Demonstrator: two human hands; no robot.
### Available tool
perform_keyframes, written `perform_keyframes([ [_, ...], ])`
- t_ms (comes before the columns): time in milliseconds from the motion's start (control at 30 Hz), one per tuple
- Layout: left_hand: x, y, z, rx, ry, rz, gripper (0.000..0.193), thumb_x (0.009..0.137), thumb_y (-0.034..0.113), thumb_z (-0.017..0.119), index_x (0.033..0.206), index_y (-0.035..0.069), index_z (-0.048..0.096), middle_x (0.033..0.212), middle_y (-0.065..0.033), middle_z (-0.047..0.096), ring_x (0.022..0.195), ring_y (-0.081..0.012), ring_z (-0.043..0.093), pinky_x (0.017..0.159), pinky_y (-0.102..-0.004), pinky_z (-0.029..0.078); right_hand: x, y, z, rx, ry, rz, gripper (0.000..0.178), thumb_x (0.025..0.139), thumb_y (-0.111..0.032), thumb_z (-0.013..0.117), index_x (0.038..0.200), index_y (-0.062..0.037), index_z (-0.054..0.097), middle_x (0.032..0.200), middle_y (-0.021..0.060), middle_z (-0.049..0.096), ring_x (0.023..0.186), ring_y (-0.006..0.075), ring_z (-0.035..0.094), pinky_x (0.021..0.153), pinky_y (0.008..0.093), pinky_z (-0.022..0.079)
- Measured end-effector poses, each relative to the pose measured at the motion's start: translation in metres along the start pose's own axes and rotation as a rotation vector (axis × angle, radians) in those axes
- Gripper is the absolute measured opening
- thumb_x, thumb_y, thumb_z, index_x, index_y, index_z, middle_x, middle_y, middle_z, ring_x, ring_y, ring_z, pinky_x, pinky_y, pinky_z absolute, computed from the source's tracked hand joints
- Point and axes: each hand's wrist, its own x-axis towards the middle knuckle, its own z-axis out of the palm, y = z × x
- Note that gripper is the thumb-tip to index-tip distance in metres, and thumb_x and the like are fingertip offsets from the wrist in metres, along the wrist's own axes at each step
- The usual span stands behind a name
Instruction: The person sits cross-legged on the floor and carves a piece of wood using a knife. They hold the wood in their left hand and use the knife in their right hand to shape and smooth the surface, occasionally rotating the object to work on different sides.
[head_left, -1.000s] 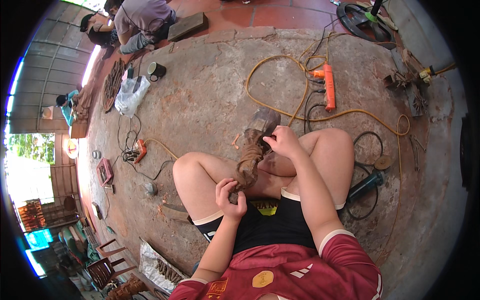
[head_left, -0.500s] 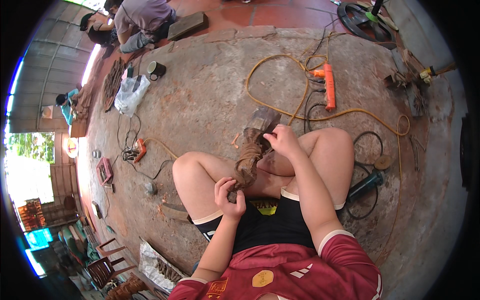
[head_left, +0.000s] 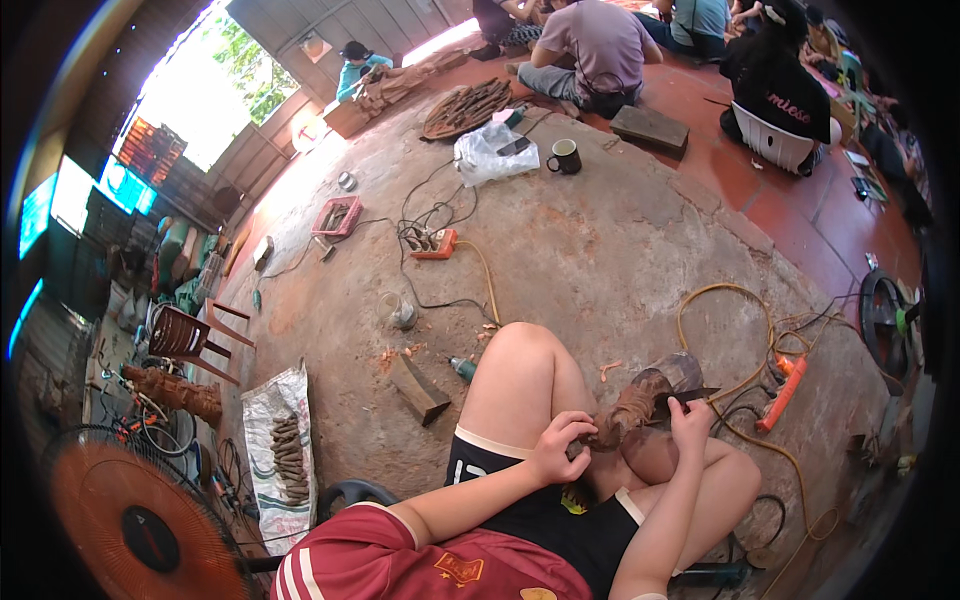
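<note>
Brown carved wooden piece (head_left: 632, 408) lies slantwise by the person's bare bent legs (head_left: 528, 390), over the worn grey concrete floor (head_left: 570, 260). The grip of the left hand (head_left: 564, 447) is closed around its near end; the right hand (head_left: 690, 425) pinches a thin dark flat strip (head_left: 697, 393) alongside.

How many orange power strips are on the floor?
2. One power strip sits beyond the left knee, among dark cords; the other strip lies right of the right hand, by a yellow cord. More could be hidden.
</note>
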Motion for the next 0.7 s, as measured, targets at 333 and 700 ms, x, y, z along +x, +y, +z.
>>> perform_keyframes([
  [333,-0.003,-0.002,0.005,-0.017,-0.016,-0.001,0.031,0.071,0.001,0.064,0.102,0.001,0.065,0.111,-0.0175,0.061,0.099,-0.0314,0.063,0.085,-0.0369,0.055,-0.001,0.002,-0.013,0.106,-0.104,-0.007,0.03,0.08,-0.023,0.075,0.074,0.0057,0.067,0.066,0.0161,0.064,0.06,0.0268,0.062,0.06,0.0387,0.047],
  [700,0.0,0.0,0.0,0.002,-0.016,0.011,0.03,0.071,0.0,0.064,0.101,0.0,0.066,0.109,-0.0176,0.062,0.096,-0.0295,0.065,0.083,-0.0353,0.056,-0.001,0.014,-0.002,-0.012,-0.003,0.018,0.034,0.08,-0.023,0.075,0.071,0.007,0.064,0.057,0.018,0.058,0.052,0.0258,0.058,0.056,0.0398,0.045],
])
